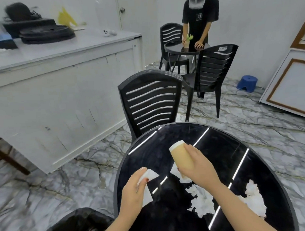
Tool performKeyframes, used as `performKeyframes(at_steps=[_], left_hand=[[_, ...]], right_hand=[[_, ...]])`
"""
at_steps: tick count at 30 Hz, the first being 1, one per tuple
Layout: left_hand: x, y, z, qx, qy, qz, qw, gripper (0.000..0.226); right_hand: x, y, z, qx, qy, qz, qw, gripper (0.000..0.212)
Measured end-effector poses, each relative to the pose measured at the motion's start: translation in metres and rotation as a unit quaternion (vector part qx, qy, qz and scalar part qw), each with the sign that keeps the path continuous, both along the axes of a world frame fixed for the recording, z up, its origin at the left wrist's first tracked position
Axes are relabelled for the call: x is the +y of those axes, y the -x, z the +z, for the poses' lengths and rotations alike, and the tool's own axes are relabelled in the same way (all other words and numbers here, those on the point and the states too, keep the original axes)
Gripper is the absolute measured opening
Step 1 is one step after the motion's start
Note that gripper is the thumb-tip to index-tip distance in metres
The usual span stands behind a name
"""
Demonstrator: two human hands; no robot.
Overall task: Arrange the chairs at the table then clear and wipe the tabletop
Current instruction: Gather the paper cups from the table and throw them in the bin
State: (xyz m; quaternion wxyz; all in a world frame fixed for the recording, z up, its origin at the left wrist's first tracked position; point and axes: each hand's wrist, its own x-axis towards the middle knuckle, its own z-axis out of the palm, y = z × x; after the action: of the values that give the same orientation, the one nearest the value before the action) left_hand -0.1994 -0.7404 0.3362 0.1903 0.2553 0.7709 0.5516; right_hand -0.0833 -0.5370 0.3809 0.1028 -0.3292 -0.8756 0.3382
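A round glossy black table [167, 146] fills the lower right. My right hand [197, 164] grips a tall beige cup [180, 157] with a white rim, tilted, just above the tabletop. My left hand [134, 188] holds a white tissue [150, 174] near the table's left edge. Crumpled white tissues [203, 201] lie on the table under my right arm, and another torn tissue [253, 196] lies at the right. A black slatted chair [150, 105] stands at the table's far side, its back towards me.
A long white counter [61, 81] runs along the left. A second black chair [211, 71] and a small round table [176, 49] stand behind, where a person in black [200, 17] leans. A blue stool [247, 83] is at right. A dark bin [72, 225] sits near my feet.
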Motion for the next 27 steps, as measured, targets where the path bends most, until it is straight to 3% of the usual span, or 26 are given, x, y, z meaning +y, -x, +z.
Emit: performKeyframes(at_steps=[9, 15, 27], left_hand=[[-0.129, 0.019, 0.030, 0.016, 0.032, 0.147, 0.989, 0.027], [-0.232, 0.024, 0.024, 0.013, 0.051, 0.224, 0.973, 0.025], [-0.374, -0.033, -0.059, -0.085, 0.090, 0.293, 0.948, 0.030]], right_hand=[[-0.132, 0.082, 0.014, 0.045, 0.041, 0.162, 0.985, 0.068], [-0.228, 0.107, -0.006, 0.011, 0.061, 0.251, 0.966, 0.081], [-0.376, 0.056, -0.111, -0.114, 0.116, 0.243, 0.956, 0.083]])
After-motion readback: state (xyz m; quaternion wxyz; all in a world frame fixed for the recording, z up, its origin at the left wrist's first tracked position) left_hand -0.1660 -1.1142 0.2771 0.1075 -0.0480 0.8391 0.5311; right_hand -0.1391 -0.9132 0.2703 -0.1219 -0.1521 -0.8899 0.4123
